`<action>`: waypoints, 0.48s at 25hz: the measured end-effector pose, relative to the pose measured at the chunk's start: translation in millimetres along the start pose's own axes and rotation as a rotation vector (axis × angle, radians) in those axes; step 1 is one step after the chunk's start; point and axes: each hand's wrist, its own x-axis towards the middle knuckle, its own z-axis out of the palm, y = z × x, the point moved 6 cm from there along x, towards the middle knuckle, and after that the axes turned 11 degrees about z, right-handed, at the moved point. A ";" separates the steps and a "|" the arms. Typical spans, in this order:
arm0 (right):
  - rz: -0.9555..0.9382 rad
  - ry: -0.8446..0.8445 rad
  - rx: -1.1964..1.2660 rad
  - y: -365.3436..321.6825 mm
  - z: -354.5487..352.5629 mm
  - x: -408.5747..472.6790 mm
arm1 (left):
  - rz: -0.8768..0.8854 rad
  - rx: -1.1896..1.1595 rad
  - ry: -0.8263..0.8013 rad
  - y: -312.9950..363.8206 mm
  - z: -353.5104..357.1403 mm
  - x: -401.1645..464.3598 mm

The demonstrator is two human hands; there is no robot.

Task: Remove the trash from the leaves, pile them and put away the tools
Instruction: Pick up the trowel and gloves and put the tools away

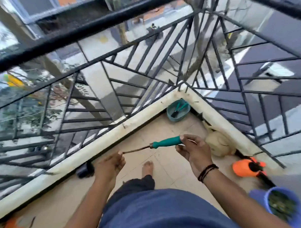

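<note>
I hold a small garden tool (pixel 165 142) with a teal handle and a thin dark metal shaft level over the tiled balcony floor. My right hand (pixel 193 147) pinches the end of the teal handle. My left hand (pixel 112 164) grips the tip of the metal shaft. In the balcony corner sits a teal bowl (pixel 170 117) with other teal-handled tools (pixel 179 108) in it. A blue bucket (pixel 266 201) at the lower right holds green leaves (pixel 280 205).
A black metal railing (pixel 148 67) on a low cream curb (pixel 111 132) bounds the balcony on both sides. A beige sack-like object (pixel 217 144) and an orange sprayer (pixel 245 168) lie along the right curb. My bare foot (pixel 147 167) stands on the tiles. A dark object (pixel 85 169) lies by the left curb.
</note>
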 end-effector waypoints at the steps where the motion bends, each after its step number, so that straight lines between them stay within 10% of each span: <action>1: -0.003 0.039 0.005 -15.4 0.3 14.5 | -0.019 0.020 -0.007 1.0 23.1 23.2; 12: -0.212 0.469 -0.110 -130.0 -65.1 297.6 | -0.303 0.565 -0.213 -108.4 310.4 215.0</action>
